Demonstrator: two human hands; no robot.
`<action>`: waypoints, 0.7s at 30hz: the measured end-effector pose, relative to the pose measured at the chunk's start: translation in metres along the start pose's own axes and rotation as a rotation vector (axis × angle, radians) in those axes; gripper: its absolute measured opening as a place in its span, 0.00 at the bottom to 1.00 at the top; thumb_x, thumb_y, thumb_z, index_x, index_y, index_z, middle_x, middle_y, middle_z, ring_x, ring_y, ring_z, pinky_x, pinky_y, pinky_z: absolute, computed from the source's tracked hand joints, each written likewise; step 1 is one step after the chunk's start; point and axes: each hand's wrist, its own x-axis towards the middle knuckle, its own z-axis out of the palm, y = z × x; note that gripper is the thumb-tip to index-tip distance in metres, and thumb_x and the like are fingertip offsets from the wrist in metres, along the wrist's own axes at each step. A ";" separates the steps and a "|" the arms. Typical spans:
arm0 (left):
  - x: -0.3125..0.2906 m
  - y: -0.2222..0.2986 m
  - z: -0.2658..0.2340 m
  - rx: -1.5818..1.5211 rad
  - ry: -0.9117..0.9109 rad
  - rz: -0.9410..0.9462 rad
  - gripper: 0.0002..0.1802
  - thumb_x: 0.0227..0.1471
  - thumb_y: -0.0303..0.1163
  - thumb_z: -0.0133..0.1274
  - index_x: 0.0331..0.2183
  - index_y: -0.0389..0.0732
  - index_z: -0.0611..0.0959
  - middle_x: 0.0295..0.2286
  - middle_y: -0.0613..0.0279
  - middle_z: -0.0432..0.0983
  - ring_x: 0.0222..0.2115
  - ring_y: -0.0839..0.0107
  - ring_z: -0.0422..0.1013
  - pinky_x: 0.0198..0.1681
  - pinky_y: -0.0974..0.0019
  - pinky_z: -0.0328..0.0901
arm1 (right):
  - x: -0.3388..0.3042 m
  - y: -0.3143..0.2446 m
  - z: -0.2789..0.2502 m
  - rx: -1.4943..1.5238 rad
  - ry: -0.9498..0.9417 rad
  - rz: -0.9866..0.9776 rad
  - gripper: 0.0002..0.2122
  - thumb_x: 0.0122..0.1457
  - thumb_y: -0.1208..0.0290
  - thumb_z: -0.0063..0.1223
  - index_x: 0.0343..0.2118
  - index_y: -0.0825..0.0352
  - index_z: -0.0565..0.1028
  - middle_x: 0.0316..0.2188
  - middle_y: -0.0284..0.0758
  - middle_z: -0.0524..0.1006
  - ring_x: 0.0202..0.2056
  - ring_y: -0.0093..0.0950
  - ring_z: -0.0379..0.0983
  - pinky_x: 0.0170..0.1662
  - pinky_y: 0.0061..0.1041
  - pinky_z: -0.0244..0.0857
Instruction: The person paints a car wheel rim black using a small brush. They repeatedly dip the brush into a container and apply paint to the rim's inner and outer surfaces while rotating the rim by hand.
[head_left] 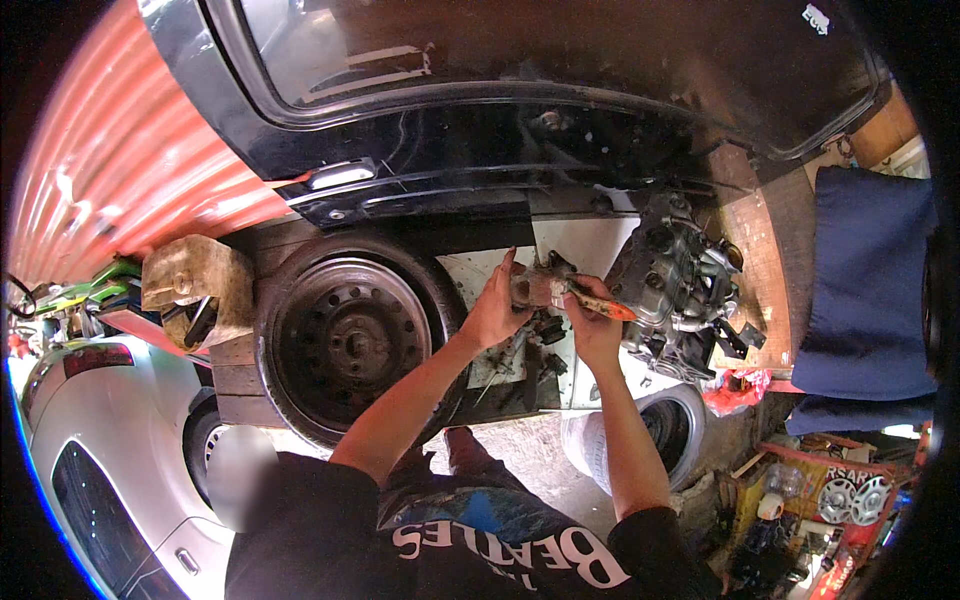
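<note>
In my left hand (493, 310) is a small grimy metal car part (522, 291), its exact kind hard to make out, held up over the bench. My right hand (597, 322) is closed around the orange handle of a paintbrush (610, 308). The brush's head points left and lies against the part, between my two hands. Under them, several small dark parts (548, 345) and dirt lie on a pale sheet (500, 358) on the bench.
A tyre on a steel wheel (352, 335) lies left of my hands. Right of them stands a black engine (672, 275). A black car panel (480, 150) rises behind the bench. Below are a tyre (685, 430) and a pale container (588, 450); a silver car (120, 470) stands at left.
</note>
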 end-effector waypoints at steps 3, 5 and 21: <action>-0.009 0.015 -0.017 -0.049 0.062 0.037 0.66 0.41 0.25 0.70 0.70 0.34 0.43 0.54 0.41 0.69 0.55 0.45 0.69 0.60 0.52 0.64 | -0.001 -0.017 0.011 -0.181 -0.078 -0.093 0.13 0.62 0.76 0.62 0.48 0.70 0.76 0.38 0.33 0.80 0.40 0.21 0.77 0.44 0.22 0.71; -0.018 0.023 -0.028 -0.023 0.060 0.030 0.66 0.41 0.25 0.70 0.70 0.33 0.42 0.54 0.42 0.70 0.55 0.46 0.69 0.60 0.52 0.64 | 0.003 -0.034 0.022 -0.292 -0.147 -0.244 0.11 0.61 0.76 0.63 0.45 0.72 0.77 0.38 0.35 0.81 0.39 0.23 0.78 0.45 0.24 0.71; -0.027 0.042 -0.046 -0.025 0.048 0.089 0.69 0.37 0.21 0.70 0.70 0.35 0.40 0.54 0.41 0.70 0.54 0.44 0.70 0.60 0.52 0.65 | 0.014 -0.049 0.044 -0.703 -0.343 -0.233 0.15 0.50 0.65 0.68 0.41 0.62 0.80 0.41 0.40 0.78 0.49 0.47 0.71 0.53 0.44 0.68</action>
